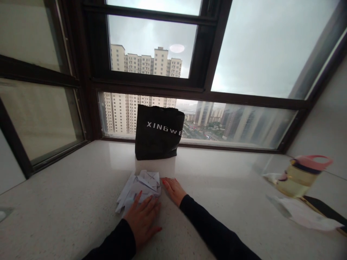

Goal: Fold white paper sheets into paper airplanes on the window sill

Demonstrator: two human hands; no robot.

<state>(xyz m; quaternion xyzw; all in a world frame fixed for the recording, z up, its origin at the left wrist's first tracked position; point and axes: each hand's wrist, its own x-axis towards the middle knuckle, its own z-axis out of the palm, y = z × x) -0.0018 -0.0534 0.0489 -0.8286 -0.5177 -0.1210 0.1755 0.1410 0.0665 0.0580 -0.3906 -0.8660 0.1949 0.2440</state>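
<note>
the left hand (142, 219) lies palm down with its fingers loosely spread, their tips over the near right part of a bundle of folded white paper (146, 183); nothing is seen pinched. the right hand (174, 191) has its fingers stretched out and fairly close together, gripping nothing visible, tips at the bundle's right edge; whether they touch it cannot be told. the paper lies ahead of the left fingers and to the left of the right ones, the left hand being nearer, overlapping it. its long axis slants from near left to far right on the pale windowsill (81, 195). just beyond stands a black bag (157, 142); well to the right, a pink-lidded bottle (298, 178).
</note>
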